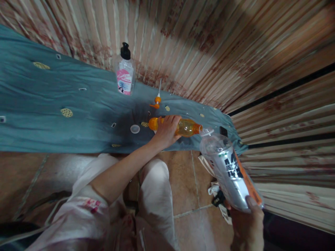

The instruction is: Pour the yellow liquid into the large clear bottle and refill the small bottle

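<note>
Orange bottle (184,127) lies on its side on the blue cloth (52,111), left hand (166,130) wrapped around it. Right hand (247,218) squeezes a refill pouch (227,169), its spout touching the bottle's mouth. Behind the bottle stands a soap bottle (125,75).

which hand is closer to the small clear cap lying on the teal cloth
Left. The left hand, gripping the orange bottle, is just right of the clear cap. The right hand holds the big refill bottle far off, lower right.

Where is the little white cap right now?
In the head view the white cap lies on the blue cloth, just left of the orange bottle held by the left hand, below the pump bottle.
</note>
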`<action>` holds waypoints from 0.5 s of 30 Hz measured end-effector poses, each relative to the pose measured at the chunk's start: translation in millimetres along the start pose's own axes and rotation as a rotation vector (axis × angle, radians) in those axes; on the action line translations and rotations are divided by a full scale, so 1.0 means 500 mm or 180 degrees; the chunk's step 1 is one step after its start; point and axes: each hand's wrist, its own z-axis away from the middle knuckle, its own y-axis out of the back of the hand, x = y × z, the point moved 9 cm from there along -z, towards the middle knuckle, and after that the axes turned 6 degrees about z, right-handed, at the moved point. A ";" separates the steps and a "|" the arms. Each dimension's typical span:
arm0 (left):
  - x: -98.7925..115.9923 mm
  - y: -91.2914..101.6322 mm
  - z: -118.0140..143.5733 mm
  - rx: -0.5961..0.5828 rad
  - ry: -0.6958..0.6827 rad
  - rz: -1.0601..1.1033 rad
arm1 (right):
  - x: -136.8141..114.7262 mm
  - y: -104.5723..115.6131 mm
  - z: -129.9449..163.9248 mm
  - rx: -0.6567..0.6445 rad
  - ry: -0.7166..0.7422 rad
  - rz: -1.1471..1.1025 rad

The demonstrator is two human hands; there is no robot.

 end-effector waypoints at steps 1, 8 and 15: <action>0.001 0.000 0.000 -0.0009 0.0006 0.0000 | -0.001 -0.001 0.001 -0.0025 -0.0012 0.0014; 0.005 0.005 -0.002 -0.0086 0.0098 0.0010 | -0.004 -0.007 0.007 -0.0147 -0.0076 -0.0029; 0.003 0.002 -0.001 -0.0018 0.0005 0.0005 | 0.006 0.003 -0.001 -0.0064 -0.0049 -0.0062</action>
